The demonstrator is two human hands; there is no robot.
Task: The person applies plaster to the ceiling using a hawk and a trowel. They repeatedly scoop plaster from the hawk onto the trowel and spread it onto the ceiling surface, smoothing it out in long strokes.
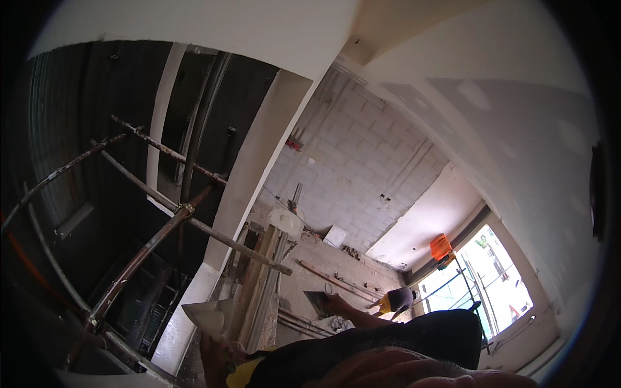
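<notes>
In the lower left of the head view, my left hand is closed on a broad plastering blade with a pale face. Its grip is partly in shadow, so the handle does not show. Farther right, my right hand is wrapped round the handle of a flat steel trowel, whose dark blade points left. The two tools are held apart, and neither touches a wall. A dark sleeve covers my right upper arm.
Rusty scaffold tubes cross the left side beside a white wall edge. Long boards stand below a round pale tub. Pipes lie on the floor. Another person bends near the bright window, below an orange item.
</notes>
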